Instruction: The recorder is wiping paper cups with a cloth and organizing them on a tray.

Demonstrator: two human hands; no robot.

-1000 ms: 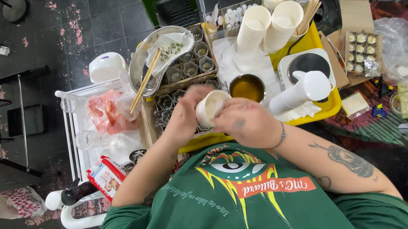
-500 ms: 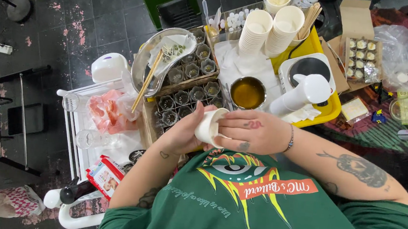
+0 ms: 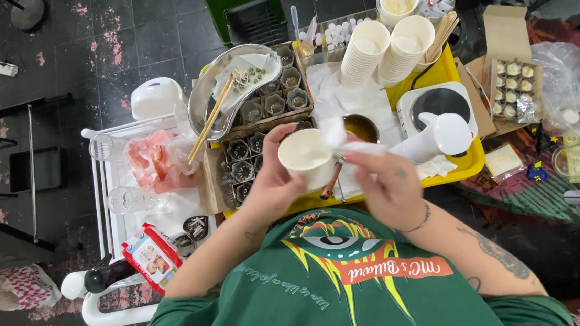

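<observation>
- Your left hand [image 3: 271, 186] holds a white paper cup [image 3: 306, 157] by its side, fingers wrapped round the wall, thumb on the near side. The cup's mouth faces the camera and shows a pale inside.
- Half a second ago the same cup sat lower, close to your chest, tipped sideways with your right hand over it. It now stands higher, over the near edge of the yellow tray [image 3: 465, 166].
- Your right hand [image 3: 384, 188] has come off the cup's mouth. Its fingers pinch a crumpled white tissue [image 3: 347, 141], which touches the cup's rim on the right side.
- One second ago both hands were closed around the cup over the tray; they are now apart, one to each side of the cup.
- Just behind the tissue sits a small metal pot of amber liquid [image 3: 362, 127], partly hidden by it.
- A white hotplate [image 3: 439, 106] and a white jug [image 3: 440, 135] stand to the right on the tray; neither has shifted.
- Two stacks of paper cups [image 3: 385, 53] stand at the far side of the tray, unchanged.
- Left of the tray, a box of small glass jars [image 3: 258, 133] and a metal bowl with chopsticks [image 3: 230, 89] lie as before.
</observation>
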